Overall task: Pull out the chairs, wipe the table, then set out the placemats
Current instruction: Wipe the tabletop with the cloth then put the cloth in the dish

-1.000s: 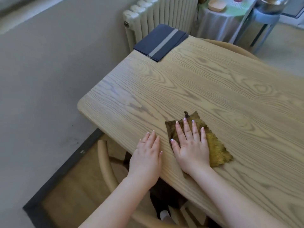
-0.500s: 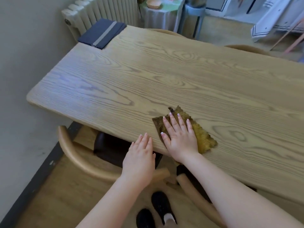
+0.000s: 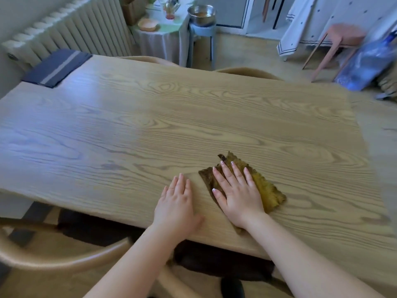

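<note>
A mustard-yellow cloth (image 3: pixel 266 186) lies flat on the light wooden table (image 3: pixel 163 130) near its front edge. My right hand (image 3: pixel 237 193) presses on the cloth with spread fingers. My left hand (image 3: pixel 176 206) rests flat on bare wood just left of it, holding nothing. A folded stack of dark blue placemats with a grey stripe (image 3: pixel 57 67) sits on the far left corner. A wooden chair with a dark seat (image 3: pixel 64 254) stands pulled back at the front left. Two more chair backs (image 3: pixel 247 72) show beyond the far edge.
A white radiator (image 3: pixel 71 33) runs along the wall behind the placemats. A small covered side table (image 3: pixel 159 37) and a blue stool with a metal bowl (image 3: pixel 202 18) stand behind the table. A pink stool (image 3: pixel 341 37) and a blue bag (image 3: pixel 365 61) are at the back right.
My right hand has slid the cloth to the right along the front edge, and my left hand has followed it. The view has swung right, showing more of the table and room.
</note>
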